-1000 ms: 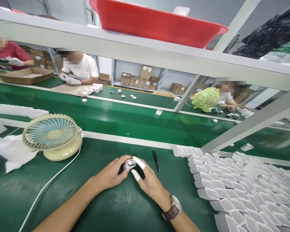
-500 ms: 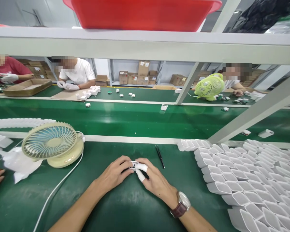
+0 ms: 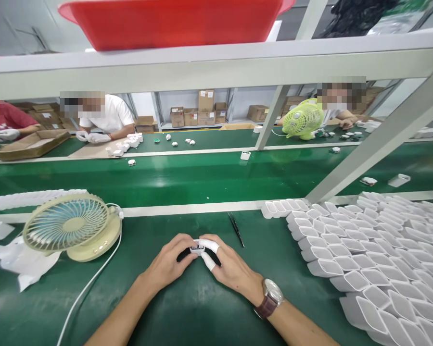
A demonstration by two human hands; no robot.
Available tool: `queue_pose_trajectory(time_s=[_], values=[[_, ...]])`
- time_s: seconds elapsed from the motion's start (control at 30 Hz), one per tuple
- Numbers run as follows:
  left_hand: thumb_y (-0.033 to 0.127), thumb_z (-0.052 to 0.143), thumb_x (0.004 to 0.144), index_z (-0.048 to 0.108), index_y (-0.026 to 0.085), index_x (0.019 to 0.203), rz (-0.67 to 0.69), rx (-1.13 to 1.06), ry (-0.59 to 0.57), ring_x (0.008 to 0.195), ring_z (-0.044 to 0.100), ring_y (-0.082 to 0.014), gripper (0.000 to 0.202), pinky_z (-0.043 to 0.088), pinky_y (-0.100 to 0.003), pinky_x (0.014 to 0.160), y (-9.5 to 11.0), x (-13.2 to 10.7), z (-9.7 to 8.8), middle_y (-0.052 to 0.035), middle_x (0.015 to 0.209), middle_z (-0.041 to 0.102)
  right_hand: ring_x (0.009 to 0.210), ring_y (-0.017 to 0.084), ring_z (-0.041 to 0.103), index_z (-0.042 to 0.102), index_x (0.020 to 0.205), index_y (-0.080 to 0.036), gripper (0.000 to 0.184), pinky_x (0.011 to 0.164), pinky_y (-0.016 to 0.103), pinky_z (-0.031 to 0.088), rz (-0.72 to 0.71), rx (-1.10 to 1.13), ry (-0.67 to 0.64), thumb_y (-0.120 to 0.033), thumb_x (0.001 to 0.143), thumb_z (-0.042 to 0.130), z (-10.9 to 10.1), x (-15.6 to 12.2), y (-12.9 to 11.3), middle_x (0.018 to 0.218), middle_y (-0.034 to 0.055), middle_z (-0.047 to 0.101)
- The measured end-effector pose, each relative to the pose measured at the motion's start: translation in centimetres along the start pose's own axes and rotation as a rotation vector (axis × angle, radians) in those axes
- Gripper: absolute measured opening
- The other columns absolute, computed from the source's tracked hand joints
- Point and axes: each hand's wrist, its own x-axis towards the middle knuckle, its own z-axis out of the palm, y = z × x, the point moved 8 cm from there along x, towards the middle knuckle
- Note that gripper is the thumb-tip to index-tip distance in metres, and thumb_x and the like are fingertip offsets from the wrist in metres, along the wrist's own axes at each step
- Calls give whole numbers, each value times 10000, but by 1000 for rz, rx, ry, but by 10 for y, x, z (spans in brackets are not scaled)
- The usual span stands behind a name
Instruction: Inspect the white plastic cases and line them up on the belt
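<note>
Left hand (image 3: 168,262): curved inward; thumb and forefinger slightly parted, with the left end of the white case (image 3: 197,250) pinched between them
Right hand (image 3: 233,266): thumb and forefinger in white finger covers (image 3: 208,261), bent toward each other and gripping the right end of the same case
White case: between the two hands, low over the green table (image 3: 187,307); its opening shows something dark inside, too small to make out
Watch (image 3: 272,290): on the right wrist; brown strap
Tweezers (image 3: 235,229): lying on the table beyond the right hand, well apart from it
White shells (image 3: 359,310): packed in rows on the table, to the right
Fan (image 3: 74,223): cream, on the table to the left; its white cord (image 3: 88,286) runs toward the near edge
Belt (image 3: 187,178): green, beyond the table; a few white pieces lie on it
Co-workers (image 3: 113,113): three people seated across the belt; a lime fan (image 3: 303,117) stands near the rightmost
Red tub (image 3: 176,24): on the shelf (image 3: 202,72) overhead
</note>
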Motion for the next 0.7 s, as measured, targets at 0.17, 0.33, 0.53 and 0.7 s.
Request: queue_pose_trajectory(time_s=[0.17,0.33,0.53,0.7], values=[[381,720,935,699,207,1102,-243,-292,145,894,681,-181,242,602,-329,817,-16,-1,0,-84,1087,654,1356,260,581,333,1562,-231,580,1122,463,535,-21,-38,-28,-181,1012,510,2,-2,-1,1490,150,547],[434,866,790,712,175,1139,-445,-731,142,961,691,-216,460,598,-354,845,-28,-3,12,-119,1192,650,1239,281,662,287,1590,-254,628,1044,480,586,-10,-52,22,-280,1026,562,0,-4,2,1401,156,621],[345,946,699,673,195,1259,-532,-927,110,946,713,-222,642,577,-372,873,-33,-6,19,-85,1018,744,1040,272,722,319,1571,-234,567,900,455,637,-40,-52,41,-316,1050,527,0,-4,4,1223,145,695],[348,966,658,683,185,1223,-555,-865,144,861,701,-195,653,585,-319,761,-39,-7,20,-72,980,733,992,259,725,383,1542,-241,510,863,433,641,-31,-52,32,-322,1056,517,2,-5,6,1177,127,711]])
